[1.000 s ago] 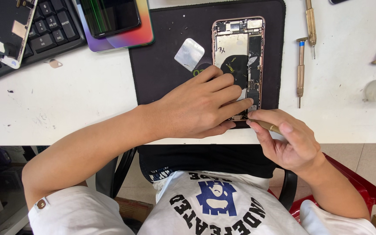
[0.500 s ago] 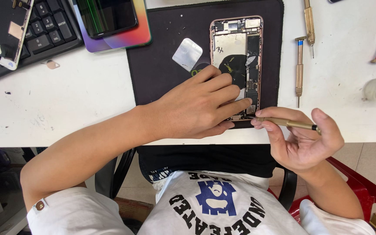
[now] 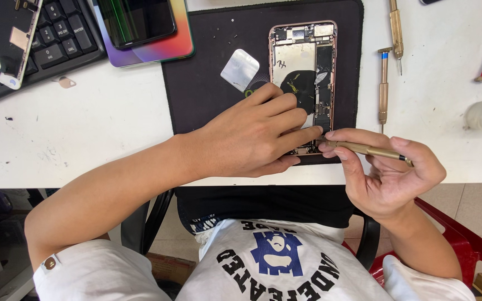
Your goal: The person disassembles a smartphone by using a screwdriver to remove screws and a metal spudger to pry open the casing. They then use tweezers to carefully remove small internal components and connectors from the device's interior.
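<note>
Screwdriver [image 3: 366, 149] pinched in right hand [image 3: 389, 175]; tip at opened phone [image 3: 303, 67], under spread left hand [image 3: 252, 136].

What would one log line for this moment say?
left hand: pressing on opened phone | right hand: holds gold screwdriver, tip at phone's lower end | phone: on black mat

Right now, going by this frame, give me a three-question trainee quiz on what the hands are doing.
1. True or false: the right hand holds a brass screwdriver.
2. The left hand rests on: A) the keyboard B) the opened phone C) the red chair.
3. What does the opened phone lie on?

Key: 1 true. 2 B. 3 the black mat.
</note>
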